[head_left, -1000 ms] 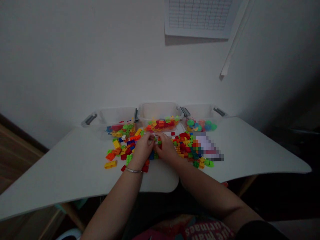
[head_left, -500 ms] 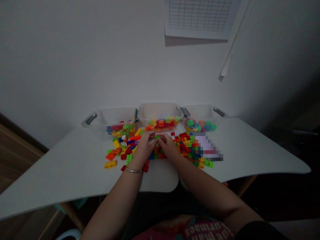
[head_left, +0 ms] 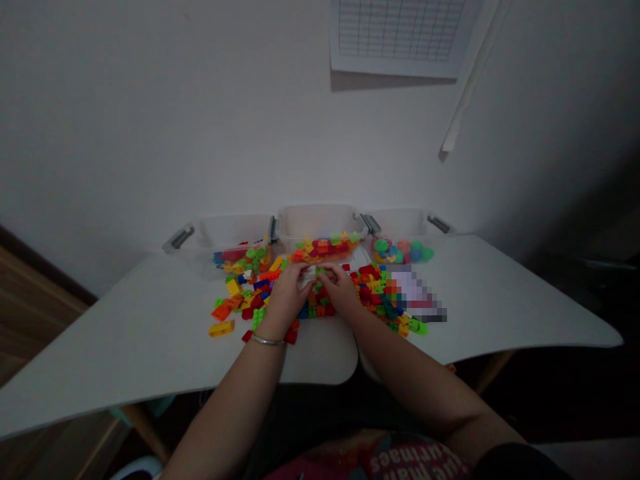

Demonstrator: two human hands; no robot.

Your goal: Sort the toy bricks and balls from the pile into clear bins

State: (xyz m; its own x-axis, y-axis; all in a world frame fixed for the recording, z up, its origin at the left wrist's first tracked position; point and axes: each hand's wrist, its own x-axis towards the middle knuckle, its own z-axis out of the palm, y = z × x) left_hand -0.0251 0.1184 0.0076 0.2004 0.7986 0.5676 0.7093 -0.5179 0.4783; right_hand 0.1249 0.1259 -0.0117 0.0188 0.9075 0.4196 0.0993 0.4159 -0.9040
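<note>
Both my hands are close together over a heap of coloured toy building bricks (head_left: pixel 371 291) on the white table. My right hand (head_left: pixel 340 291) is closed, its fingertips around a small green building brick (head_left: pixel 320 272). Just left of it, my left hand (head_left: pixel 290 295) has its fingers and thumb curled in; what they hold, if anything, is too small and dark to make out. Between the hands, more bricks (head_left: pixel 315 311) lie in green, orange, blue and red. A bangle (head_left: pixel 267 341) circles my left wrist.
Three clear plastic bins stand along the wall: a left bin (head_left: pixel 233 227), a middle bin (head_left: pixel 320 219) and a right bin (head_left: pixel 400 220), all holding toy pieces. A blurred-out flat object (head_left: pixel 417 293) lies right of the heap. The table's (head_left: pixel 150 333) front edge curves inward.
The green brick has shifted slightly right with my right fingertips, and the gap between my hands has widened a little. My left hand has barely moved.
</note>
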